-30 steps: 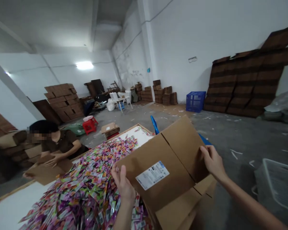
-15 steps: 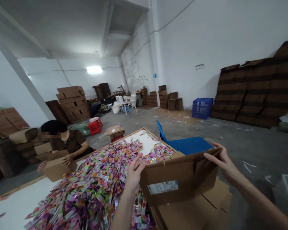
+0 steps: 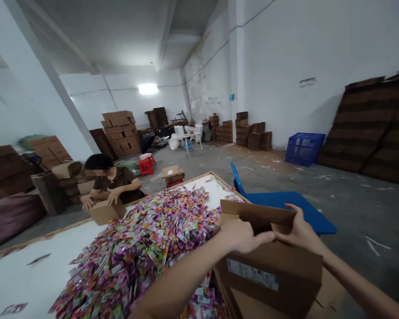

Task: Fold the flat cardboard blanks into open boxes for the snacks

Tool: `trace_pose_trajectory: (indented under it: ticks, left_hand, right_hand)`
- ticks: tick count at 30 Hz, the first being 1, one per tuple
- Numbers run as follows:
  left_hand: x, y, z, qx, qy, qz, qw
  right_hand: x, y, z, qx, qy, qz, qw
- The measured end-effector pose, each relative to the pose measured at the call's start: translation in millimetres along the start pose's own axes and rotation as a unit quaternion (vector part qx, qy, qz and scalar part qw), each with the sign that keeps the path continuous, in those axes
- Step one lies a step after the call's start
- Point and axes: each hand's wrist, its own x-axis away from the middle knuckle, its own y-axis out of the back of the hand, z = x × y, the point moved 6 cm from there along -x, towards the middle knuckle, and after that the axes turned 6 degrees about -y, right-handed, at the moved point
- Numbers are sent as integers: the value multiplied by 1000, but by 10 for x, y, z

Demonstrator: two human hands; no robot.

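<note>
A brown cardboard box [image 3: 295, 270] stands tilted at the table's near right edge, its top open. A white printed label [image 3: 252, 274] is on its near side. My left hand [image 3: 241, 237] grips the box's top edge on the left, thumb stretched along it; its other fingers are mostly hidden. Around the right end of the opening, my right hand [image 3: 301, 232] is closed on the box, with the thumb on the near flap and a finger at the far flap. To the left spreads a large heap of small colourful packets [image 3: 146, 248].
Across the white table [image 3: 26, 270], a co-worker [image 3: 119, 181] handles another cardboard box [image 3: 106, 212]. A blue plastic chair [image 3: 286, 204] stands beyond my box. Flat cardboard [image 3: 330, 288] lies below on the right. Farther back are a red stool [image 3: 146, 166] and a blue crate [image 3: 304, 148].
The flatter cardboard has been opened into a box shape. Both hands have shifted inward to its top edges, and the view has turned slightly left.
</note>
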Motion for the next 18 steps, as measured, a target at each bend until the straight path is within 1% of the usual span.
trace_pose_trajectory:
  ticks: [2, 4, 5, 6, 7, 8, 9, 11, 12, 13, 14, 15, 16, 17, 18]
  left_hand:
    - [-143, -51, 155, 34, 3, -27, 999]
    - [-208, -94, 286, 53, 18, -91, 994]
    - [-207, -116, 325, 55, 25, -129, 990]
    - [-189, -143, 344, 60, 29, -163, 984]
    - [-163, -174, 342, 69, 26, -191, 979]
    - [-128, -189, 326, 76, 17, -224, 971]
    - [-90, -179, 301, 75, 3, -264, 962]
    - [-33, -78, 219, 34, -44, -344, 937]
    - [-33, 10, 167, -2, -73, -373, 925]
    - [-65, 119, 122, -36, -96, -390, 915]
    - [-129, 249, 102, -55, -103, -399, 910]
    - [-225, 392, 108, -54, -91, -396, 912]
    - [-357, 517, 142, -32, -62, -370, 927]
    - [-509, 598, 189, 5, -22, -315, 949]
    - [-657, 610, 218, 46, 8, -230, 972]
  right_hand:
    - [44, 102, 73, -22, 23, 8, 999]
    - [206, 172, 224, -6, 85, -6, 996]
    - [330, 145, 317, 26, 131, -9, 991]
    - [476, 64, 411, 72, 186, -5, 980]
    - [624, -61, 484, 128, 234, 4, 964]
    - [756, -196, 530, 187, 267, -1, 945]
    - [860, -328, 553, 246, 284, -12, 927]
    - [976, -534, 561, 339, 287, -39, 895]
    - [996, -607, 555, 369, 282, -37, 885]
    - [998, -660, 544, 390, 278, -19, 878]
    - [992, -693, 534, 402, 276, 8, 873]
    - [983, -706, 523, 406, 274, 41, 871]
    - [974, -706, 509, 408, 270, 75, 869]
    - [969, -695, 495, 406, 265, 106, 868]
    - [969, -678, 480, 402, 257, 131, 869]
